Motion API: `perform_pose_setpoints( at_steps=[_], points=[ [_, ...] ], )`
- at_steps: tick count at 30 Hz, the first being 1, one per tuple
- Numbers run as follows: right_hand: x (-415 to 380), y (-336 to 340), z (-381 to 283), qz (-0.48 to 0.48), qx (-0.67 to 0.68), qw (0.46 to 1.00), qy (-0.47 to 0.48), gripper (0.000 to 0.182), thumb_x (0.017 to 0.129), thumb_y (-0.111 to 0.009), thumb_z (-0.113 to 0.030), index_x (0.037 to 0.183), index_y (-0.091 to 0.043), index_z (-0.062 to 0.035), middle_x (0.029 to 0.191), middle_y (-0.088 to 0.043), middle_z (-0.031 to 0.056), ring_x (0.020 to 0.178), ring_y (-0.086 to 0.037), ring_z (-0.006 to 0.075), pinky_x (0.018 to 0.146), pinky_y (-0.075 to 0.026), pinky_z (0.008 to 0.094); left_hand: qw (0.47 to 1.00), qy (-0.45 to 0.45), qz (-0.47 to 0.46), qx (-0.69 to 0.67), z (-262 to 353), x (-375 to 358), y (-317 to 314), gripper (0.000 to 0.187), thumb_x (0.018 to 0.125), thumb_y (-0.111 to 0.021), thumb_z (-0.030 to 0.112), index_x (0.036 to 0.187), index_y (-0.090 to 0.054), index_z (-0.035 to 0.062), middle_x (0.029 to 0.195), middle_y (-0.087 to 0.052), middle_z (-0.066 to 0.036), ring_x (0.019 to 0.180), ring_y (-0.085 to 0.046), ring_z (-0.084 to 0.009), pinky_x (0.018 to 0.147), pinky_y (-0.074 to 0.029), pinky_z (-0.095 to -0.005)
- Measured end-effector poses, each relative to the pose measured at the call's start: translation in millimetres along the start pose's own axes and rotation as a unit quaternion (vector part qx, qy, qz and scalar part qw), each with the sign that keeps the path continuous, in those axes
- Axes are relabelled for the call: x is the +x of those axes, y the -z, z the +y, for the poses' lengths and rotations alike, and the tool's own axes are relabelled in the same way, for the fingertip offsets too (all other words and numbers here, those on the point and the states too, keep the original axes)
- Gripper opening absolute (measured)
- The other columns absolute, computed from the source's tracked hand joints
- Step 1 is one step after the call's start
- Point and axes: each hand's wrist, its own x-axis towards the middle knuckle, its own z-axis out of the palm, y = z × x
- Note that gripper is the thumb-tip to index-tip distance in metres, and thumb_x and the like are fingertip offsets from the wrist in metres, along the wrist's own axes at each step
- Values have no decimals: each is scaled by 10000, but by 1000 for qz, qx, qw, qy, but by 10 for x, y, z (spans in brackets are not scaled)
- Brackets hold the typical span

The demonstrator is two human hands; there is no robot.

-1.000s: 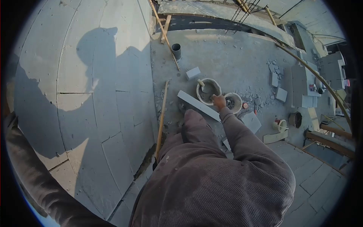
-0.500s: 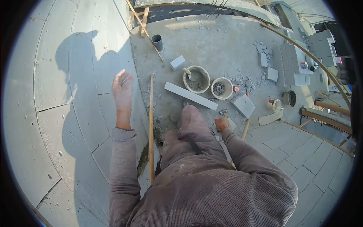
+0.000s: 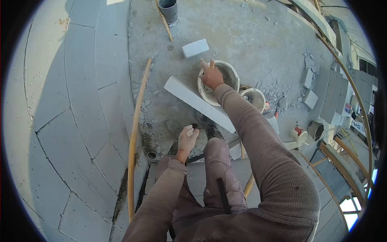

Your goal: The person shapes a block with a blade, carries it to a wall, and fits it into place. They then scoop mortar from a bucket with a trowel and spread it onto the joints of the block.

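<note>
My right hand (image 3: pixel 211 75) reaches over the near-left rim of a pale bucket (image 3: pixel 230 65), fingers spread apart at the spot where a trowel handle stood before. The hand covers that spot and part of the grey mortar inside. Low over my feet, my left hand (image 3: pixel 188 140) has its dusty fingers curled inward; what they hold, if anything, I cannot tell. A long white block strip (image 3: pixel 197 103) lies on the floor between my hands. Beside the mortar bucket stands a second bucket (image 3: pixel 253 97), partly behind my right forearm.
A short white block (image 3: pixel 195 48) and a dark grey bucket (image 3: pixel 168 12) lie further off. A wooden pole (image 3: pixel 139 101) leans along the block wall (image 3: pixel 80 121) on the left. Rubble and loose blocks (image 3: pixel 310 99) are at the right, near a white pail (image 3: pixel 298 135).
My body has bent forward. My right hand has left the spot beside my leg and stretched out to the mortar bucket; my left hand has come off the wall side, down toward my knees.
</note>
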Motion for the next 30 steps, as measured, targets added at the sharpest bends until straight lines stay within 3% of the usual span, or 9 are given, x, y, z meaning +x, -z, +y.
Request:
perform_pose_setpoints(
  at_steps=[3,6,10,12,16,18,22,26,30],
  points=[
    [263,-352,390,-31,-82,990,109,553,896,-675,-209,1423,-536,-116,1378,-525,283,1158,-649,445,890,-592,493,995,-77,-38,53,240,648,-190,695,930,-782,219,1471,-444,-56,1489,-515,-296,1452,-459,-352,1171,-390,-404],
    [155,-240,636,-29,-120,980,158,415,870,-675,-181,1266,-618,-73,1292,-561,226,1120,-658,414,839,-602,484,983,-152,3,100,293,1602,-440,836,861,-826,292,1486,-408,-75,1493,-496,-322,1420,-479,-400,1162,-399,-433],
    [-386,-58,1178,-31,-145,989,-21,280,893,-627,-140,1150,-609,-31,1167,-583,233,1048,-663,393,805,-600,475,959,-161,45,230,565,2405,-788,908,789,-857,377,1472,-440,-53,1422,-572,-301,1328,-565,-413,1106,-461,-423],
    [-570,-167,1574,-103,-197,974,-47,258,921,-607,-129,1157,-592,-25,1123,-613,256,1035,-674,402,799,-600,487,971,-181,-21,156,528,2743,-898,848,778,-844,352,1440,-483,-35,1334,-640,-267,1249,-614,-417,1067,-488,-438],
    [-743,-516,1853,-170,-187,967,-25,239,956,-569,-130,1163,-581,-10,1054,-672,253,950,-713,430,794,-598,499,965,-171,10,197,294,3138,-1099,611,795,-779,254,1303,-598,-32,1207,-694,-255,1149,-654,-439,1018,-513,-469],
    [-843,-561,1822,-150,-187,970,-31,246,963,-543,-124,1169,-584,4,1025,-686,243,906,-726,446,788,-582,520,945,-169,72,271,375,3143,-1200,353,812,-653,142,1141,-705,23,1025,-727,-258,1013,-682,-455,921,-550,-474],
    [-1114,-303,1660,-139,-144,974,-103,293,933,-579,-135,1182,-586,20,1019,-682,247,893,-714,456,777,-566,534,961,-146,71,222,643,2538,-1089,266,816,-645,133,994,-684,-61,1030,-697,-321,1019,-679,-479,940,-532,-515],
    [-1630,513,935,-63,-103,988,-95,337,866,-610,-94,1171,-599,47,996,-665,264,924,-686,451,790,-551,532,984,-150,46,84,1001,1344,-473,338,794,-617,71,1113,-691,-13,955,-699,-299,954,-673,-491,862,-541,-517],
    [-2049,962,337,-111,-67,988,-85,383,842,-654,-114,1179,-567,46,985,-659,289,887,-666,480,769,-530,564,974,-172,110,95,1363,330,106,376,802,-613,59,1166,-678,-9,992,-710,-277,975,-685,-465,870,-547,-489]
  ],
)
